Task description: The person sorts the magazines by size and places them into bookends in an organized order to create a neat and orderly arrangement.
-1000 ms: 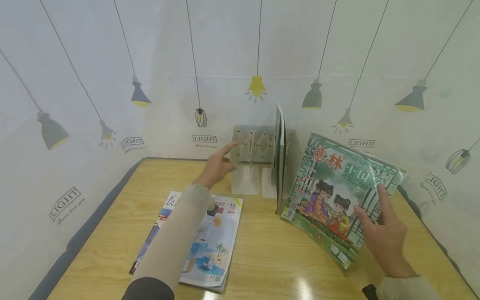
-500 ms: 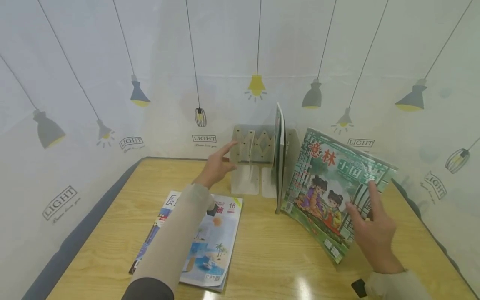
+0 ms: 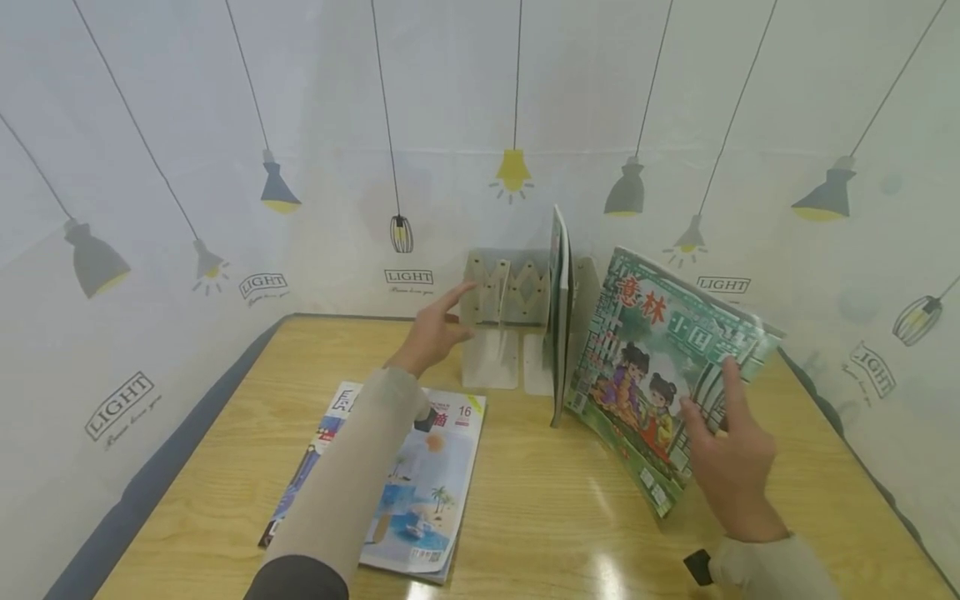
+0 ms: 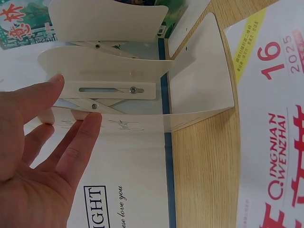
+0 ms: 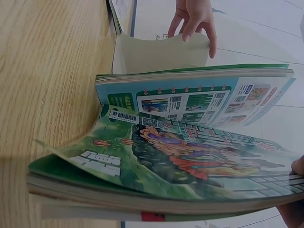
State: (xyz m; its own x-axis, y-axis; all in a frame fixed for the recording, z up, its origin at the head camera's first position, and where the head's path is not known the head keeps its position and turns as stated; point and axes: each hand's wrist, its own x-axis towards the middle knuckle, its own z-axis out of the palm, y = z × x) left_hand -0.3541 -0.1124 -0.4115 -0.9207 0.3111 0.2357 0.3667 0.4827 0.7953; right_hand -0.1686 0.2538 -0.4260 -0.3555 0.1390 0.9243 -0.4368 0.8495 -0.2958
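Person at a worktop (image 3: 525,500) of pale yellow, wood-grained board, arranged before a whitish cloth backdrop (image 3: 330,125) printed with hanging lamps. The right hand (image 3: 731,467) grips a glossy green paper magazine with red title characters and two cartoon children on its cover (image 3: 618,354): the thumb lies on the front, the index finger extends across the cover, and other fingers pass behind. This magazine is held tilted to the right of a cream metal book rack with a lattice back and upright plates (image 3: 491,362); whether its lower edge touches the worktop cannot be told. The left hand (image 3: 429,333) is spread, index finger extended and thumb apart, its fingertips at the left end plate of the rack; how firmly they press cannot be told. A thin green-covered paper magazine (image 3: 559,333) stands upright in the right part of the rack, its back cover visible from the right wrist. Beneath the beige left sleeve (image 3: 337,475), a pale blue paper magazine with a beach scene (image 3: 442,475) lies flat, partly overlapping a blue-and-white printed magazine (image 3: 300,479) at its left.
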